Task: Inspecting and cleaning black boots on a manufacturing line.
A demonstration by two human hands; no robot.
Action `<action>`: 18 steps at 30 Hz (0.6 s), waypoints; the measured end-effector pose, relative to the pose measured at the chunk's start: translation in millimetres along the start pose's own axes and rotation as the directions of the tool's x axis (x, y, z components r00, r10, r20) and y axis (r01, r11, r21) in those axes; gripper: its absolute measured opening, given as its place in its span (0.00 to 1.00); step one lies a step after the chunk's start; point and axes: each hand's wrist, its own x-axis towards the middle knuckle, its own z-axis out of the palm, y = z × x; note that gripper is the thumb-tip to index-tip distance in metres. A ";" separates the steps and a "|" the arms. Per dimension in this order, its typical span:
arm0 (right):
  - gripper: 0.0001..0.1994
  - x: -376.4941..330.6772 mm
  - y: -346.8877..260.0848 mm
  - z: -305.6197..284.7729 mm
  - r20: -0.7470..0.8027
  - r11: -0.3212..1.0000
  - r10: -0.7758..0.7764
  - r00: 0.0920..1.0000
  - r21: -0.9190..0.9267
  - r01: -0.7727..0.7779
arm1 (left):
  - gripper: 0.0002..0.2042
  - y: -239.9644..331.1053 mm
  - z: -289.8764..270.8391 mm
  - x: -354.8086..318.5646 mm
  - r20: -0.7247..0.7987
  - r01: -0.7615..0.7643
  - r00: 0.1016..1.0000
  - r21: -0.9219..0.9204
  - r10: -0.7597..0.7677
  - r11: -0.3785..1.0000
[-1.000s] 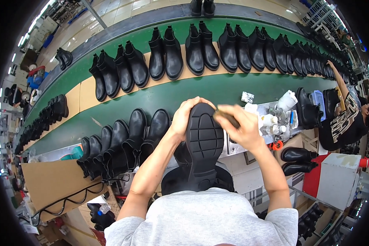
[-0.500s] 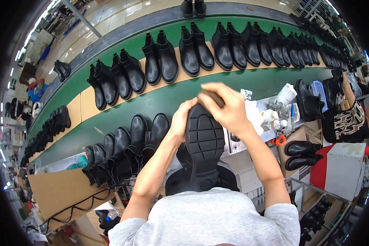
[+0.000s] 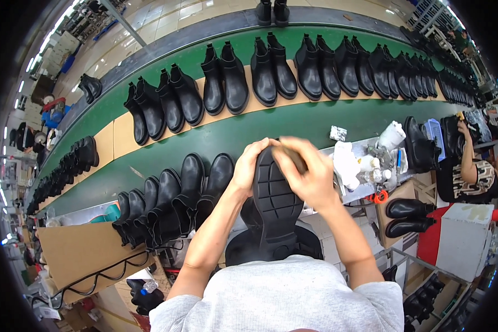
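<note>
A black ankle boot is turned so its grooved black sole faces me, toe pointing away and heel close to my body. My left hand is closed around the left side of its toe end. Over the toe's right edge, my right hand is curled around a small dark brownish piece, slightly smeared by motion; its kind cannot be made out. Left of my forearm, several black boots lean together at the near edge of the green bench.
Pairs of black boots stand along a cardboard strip across the bench. At right are a white cloth, clear bottles, orange-handled scissors and a blue basket. A co-worker's arm reaches in at far right.
My right hand, with the dark piece, has moved down and right along the toe's edge. My left hand keeps its hold. The view has shifted slightly; more of the co-worker's arm shows.
</note>
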 end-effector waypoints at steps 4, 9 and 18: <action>0.11 -33.1 -3.3 -19.5 0.053 0.995 0.098 0.994 -0.029 -0.096 | 0.19 2.7 0.0 2.8 0.202 -0.044 0.979 0.107 0.021 0.993; 0.09 25.3 4.4 -1.0 0.009 1.000 -0.024 1.000 -0.008 0.024 | 0.19 -9.4 0.6 7.4 0.036 0.009 0.999 -0.007 -0.009 1.000; 0.10 -9.4 -3.5 -16.6 0.024 1.000 0.008 1.000 -0.012 -0.008 | 0.19 0.9 0.6 4.5 0.153 -0.027 0.988 0.113 0.010 0.993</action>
